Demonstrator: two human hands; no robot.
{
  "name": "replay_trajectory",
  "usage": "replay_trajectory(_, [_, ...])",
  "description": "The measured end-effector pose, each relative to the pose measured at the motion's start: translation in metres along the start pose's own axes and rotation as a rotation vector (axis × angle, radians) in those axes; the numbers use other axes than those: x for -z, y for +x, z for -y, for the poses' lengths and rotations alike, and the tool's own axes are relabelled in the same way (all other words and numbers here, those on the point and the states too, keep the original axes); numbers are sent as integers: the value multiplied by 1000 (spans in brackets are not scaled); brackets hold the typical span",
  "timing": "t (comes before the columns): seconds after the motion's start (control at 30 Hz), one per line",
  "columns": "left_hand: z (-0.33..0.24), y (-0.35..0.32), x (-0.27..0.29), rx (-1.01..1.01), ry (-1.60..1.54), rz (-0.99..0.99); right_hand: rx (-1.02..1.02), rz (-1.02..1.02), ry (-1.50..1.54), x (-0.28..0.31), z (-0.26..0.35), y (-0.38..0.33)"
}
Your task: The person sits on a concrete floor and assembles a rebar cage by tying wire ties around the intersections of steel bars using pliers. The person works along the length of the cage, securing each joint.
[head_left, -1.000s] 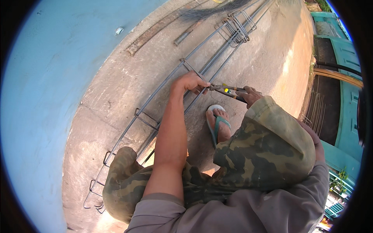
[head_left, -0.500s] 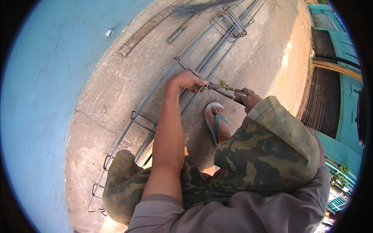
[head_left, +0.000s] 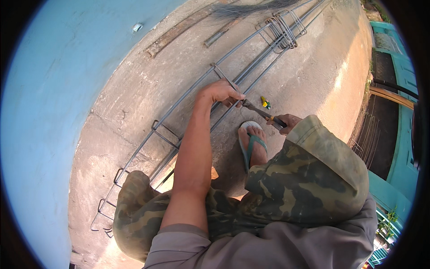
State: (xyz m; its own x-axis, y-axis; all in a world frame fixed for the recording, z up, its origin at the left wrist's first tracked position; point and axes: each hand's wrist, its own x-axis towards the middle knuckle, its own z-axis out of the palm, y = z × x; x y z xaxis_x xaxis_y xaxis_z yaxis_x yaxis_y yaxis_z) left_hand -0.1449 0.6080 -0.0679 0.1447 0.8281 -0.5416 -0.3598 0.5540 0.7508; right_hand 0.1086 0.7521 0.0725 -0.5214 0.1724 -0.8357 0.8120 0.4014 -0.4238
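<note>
A long rebar cage of grey steel bars with bent square stirrups runs diagonally across the concrete floor. My left hand is closed at a stirrup's corner on the right-hand bar, thumb and fingers pinched around the joint. My right hand grips the dark handles of a pair of pincers, which are orange-banded near the hand. Their jaws meet the joint right beside my left fingertips. Whether tie wire sits in the jaws is too small to tell.
Several stirrups are bunched at the cage's far end. Thin wire and rusty metal lengths lie beyond, near the blue wall. A small yellow-green object lies by my sandalled foot.
The pincers' handles, spread apart before, are now squeezed together, and the tool has swung lower, uncovering the yellow-green object. My left hand stays at the joint. The whole view has shifted slightly.
</note>
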Motion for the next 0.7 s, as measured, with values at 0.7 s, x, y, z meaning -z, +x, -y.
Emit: replay_trajectory(0.7, [-5,-16,-23,2,63,-271,281,388,589,53,11,-24])
